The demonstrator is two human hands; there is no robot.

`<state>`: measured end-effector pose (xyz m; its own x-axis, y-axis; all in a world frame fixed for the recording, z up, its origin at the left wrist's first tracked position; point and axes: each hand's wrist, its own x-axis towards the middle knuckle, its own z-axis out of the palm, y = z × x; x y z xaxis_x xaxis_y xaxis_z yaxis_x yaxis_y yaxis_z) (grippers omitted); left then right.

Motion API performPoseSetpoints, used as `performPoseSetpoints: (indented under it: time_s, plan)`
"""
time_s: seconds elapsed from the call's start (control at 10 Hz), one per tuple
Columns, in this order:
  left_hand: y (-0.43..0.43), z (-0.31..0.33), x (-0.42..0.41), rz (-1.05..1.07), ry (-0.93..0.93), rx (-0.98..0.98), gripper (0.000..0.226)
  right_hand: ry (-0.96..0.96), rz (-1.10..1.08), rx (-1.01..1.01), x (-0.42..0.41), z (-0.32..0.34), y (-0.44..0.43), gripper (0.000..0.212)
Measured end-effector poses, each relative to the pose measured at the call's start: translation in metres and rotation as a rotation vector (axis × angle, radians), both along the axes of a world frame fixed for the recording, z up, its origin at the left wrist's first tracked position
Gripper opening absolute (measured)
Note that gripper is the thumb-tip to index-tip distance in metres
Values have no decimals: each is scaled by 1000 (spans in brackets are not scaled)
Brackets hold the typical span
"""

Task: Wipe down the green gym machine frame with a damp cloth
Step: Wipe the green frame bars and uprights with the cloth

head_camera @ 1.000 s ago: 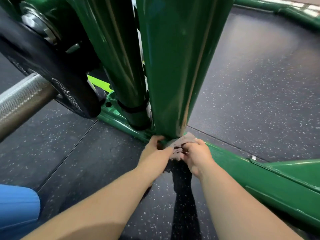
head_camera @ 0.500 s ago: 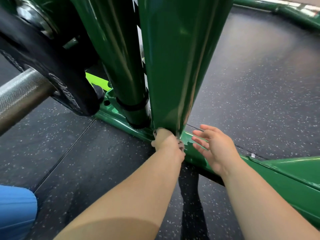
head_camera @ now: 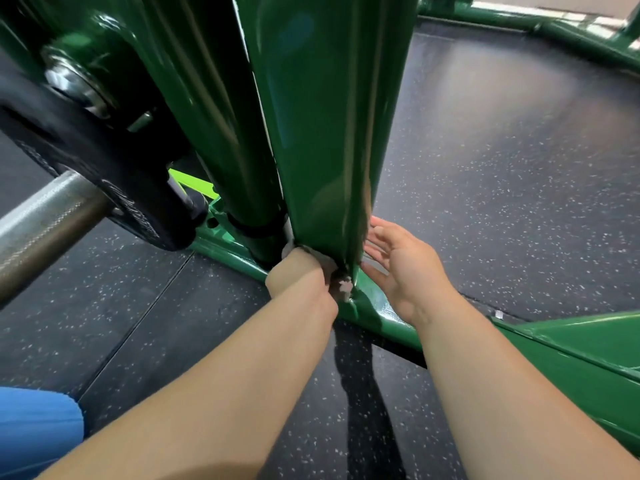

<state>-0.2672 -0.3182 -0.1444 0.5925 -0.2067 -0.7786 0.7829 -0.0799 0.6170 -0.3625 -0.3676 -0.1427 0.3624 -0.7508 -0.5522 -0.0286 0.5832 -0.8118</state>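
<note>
A glossy green upright post [head_camera: 325, 133] of the gym machine frame rises from a green base rail [head_camera: 388, 317] on the floor. My left hand [head_camera: 298, 275] grips a pale grey cloth [head_camera: 341, 284] and presses it against the foot of the post, on its near left side. Only small bits of the cloth show past my fingers. My right hand [head_camera: 401, 268] is open, its fingers straight, and reaches round the right side of the post just above the rail, holding nothing.
A black weight plate [head_camera: 104, 181] on a steel bar sleeve [head_camera: 41, 223] juts out at the left, close to my left arm. A second green column [head_camera: 207, 116] stands behind the post. Speckled black rubber floor [head_camera: 502, 188] spreads right. More green frame tubes [head_camera: 554, 29] run along the far right.
Both hands held the cloth together at the post's foot a second ago. My right hand let go, opened and moved right, then in toward the post. My left hand keeps the cloth there.
</note>
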Motion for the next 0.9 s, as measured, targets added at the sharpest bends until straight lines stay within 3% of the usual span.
performPoseSetpoints:
  time_s: [0.1, 0.2, 0.3, 0.4, 0.6, 0.7, 0.8, 0.9]
  plan:
    - [6, -21, 24, 18, -176, -31, 11, -55, 0, 34, 10, 10, 4, 21]
    - [7, -32, 24, 95, -311, -121, 33, -84, -15, 40, 12, 10, 11, 29]
    - [8, -35, 13, 47, -293, -87, 29, -82, -29, 12, 12, 7, 16, 26]
    - [8, -16, 21, -23, -246, -96, 23, -61, -27, -8, 13, 10, 17, 25]
    - [3, 92, 28, 51, -487, -395, 19, -92, -89, 0, 26, 43, 12, 30]
    - [22, 98, 8, -72, -657, -289, 23, -173, -151, 37, 36, 73, 8, 20]
    - [20, 90, -6, -63, -748, -193, 38, -205, -121, 43, 34, 83, 8, 15]
    - [16, 106, -5, -19, -793, -200, 32, -181, -105, 37, 29, 83, 9, 25]
